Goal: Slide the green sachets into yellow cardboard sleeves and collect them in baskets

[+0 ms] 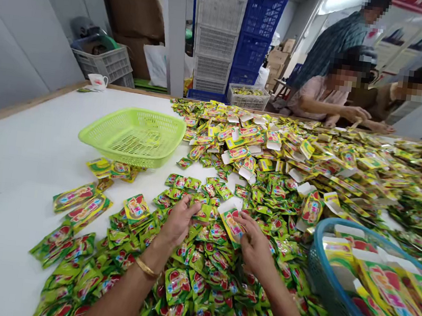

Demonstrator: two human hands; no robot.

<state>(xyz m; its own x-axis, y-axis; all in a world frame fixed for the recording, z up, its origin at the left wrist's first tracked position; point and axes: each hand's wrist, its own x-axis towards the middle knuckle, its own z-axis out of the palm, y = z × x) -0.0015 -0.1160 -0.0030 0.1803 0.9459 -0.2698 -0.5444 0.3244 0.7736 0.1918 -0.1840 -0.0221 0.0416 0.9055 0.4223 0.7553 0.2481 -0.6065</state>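
My left hand [178,221] rests on a heap of small green sachets [196,274] and pinches one small sachet [201,211] at its fingertips. A gold bangle circles that wrist. My right hand [256,245] grips a larger flat packet [231,221] with a white flap, held tilted above the heap. Both hands sit close together near the middle of the white table [6,194].
An empty light green basket [134,136] stands beyond my left hand. A blue basket [336,291] with filled large packets is at the right. More packets cover the far table. Other people sit at the far right edge. Stacked crates stand behind.
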